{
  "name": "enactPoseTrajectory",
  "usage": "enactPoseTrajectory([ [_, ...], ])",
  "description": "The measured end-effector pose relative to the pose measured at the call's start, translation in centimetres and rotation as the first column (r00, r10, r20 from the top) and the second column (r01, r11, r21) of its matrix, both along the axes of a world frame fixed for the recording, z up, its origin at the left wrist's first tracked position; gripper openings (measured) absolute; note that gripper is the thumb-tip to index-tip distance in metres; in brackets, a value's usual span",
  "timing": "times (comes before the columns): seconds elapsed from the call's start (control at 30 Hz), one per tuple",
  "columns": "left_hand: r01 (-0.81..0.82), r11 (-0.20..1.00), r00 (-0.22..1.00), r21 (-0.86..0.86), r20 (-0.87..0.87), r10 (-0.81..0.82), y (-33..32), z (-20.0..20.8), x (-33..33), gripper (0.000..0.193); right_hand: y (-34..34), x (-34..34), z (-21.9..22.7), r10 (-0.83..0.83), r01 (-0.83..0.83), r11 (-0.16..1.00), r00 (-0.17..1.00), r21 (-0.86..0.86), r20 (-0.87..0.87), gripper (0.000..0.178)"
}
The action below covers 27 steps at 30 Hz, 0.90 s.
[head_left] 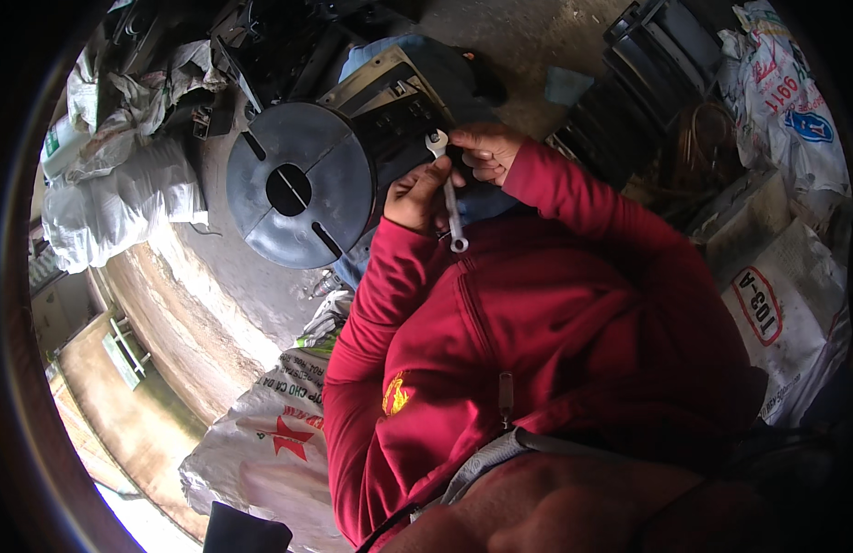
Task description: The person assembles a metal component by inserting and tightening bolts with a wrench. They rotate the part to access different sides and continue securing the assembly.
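A silver combination wrench (451,205) is in my left hand (415,196), with the thumb pressed along its shaft. Its ring end hangs down toward my jacket, and its open jaw points away from me. Something small and dark sits at that jaw. My right hand (491,152) is beside the jaw, thumb and forefinger closed together and the other fingers curled; what they pinch is too small to name. Just beyond both hands, a dark metal assembly with a pale frame (425,83) lies over my legs. Left of my left hand stands a round grey metal disc (344,198) with a centre hole and slots.
White plastic bags (122,203) are piled at the far left. A printed white sack (261,452) lies near my left elbow. On the right are dark stacked parts (620,120), another printed sack (786,323) and a box (744,217). Dark metal parts (279,55) crowd the far side.
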<state>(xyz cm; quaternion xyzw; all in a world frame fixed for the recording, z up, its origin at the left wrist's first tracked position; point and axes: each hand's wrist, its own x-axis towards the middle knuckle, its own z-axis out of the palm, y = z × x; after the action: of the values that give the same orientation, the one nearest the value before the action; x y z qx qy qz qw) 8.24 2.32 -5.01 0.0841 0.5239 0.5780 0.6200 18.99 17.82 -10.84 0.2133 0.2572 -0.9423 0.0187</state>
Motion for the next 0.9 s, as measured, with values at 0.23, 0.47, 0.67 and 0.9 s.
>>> enactPoseTrajectory([
  [0.23,0.225,0.948,0.899,-0.226,-0.327,-0.291,-4.7,3.9,-2.0,0.034,-0.2,-0.1,1.5,0.006,-0.007,1.0,0.999,0.02,0.044,0.027],
  [0.47,-0.026,0.995,0.897,-0.092,-0.441,-0.018,-13.4,5.7,-4.7,0.026,0.8,0.3,3.0,0.191,-0.169,0.956,0.979,-0.241,0.073,0.031],
  [0.67,-0.209,0.977,0.734,-0.026,-0.665,0.139,-16.2,7.3,-7.8,0.03,0.7,0.3,2.7,0.118,-0.101,0.977,0.989,-0.188,0.086,0.036],
  [0.9,-0.512,0.849,0.54,0.132,-0.72,0.437,-16.8,7.8,-10.9,0.027,0.2,0.6,4.0,0.127,-0.097,0.987,0.961,-0.131,0.244,0.036],
])
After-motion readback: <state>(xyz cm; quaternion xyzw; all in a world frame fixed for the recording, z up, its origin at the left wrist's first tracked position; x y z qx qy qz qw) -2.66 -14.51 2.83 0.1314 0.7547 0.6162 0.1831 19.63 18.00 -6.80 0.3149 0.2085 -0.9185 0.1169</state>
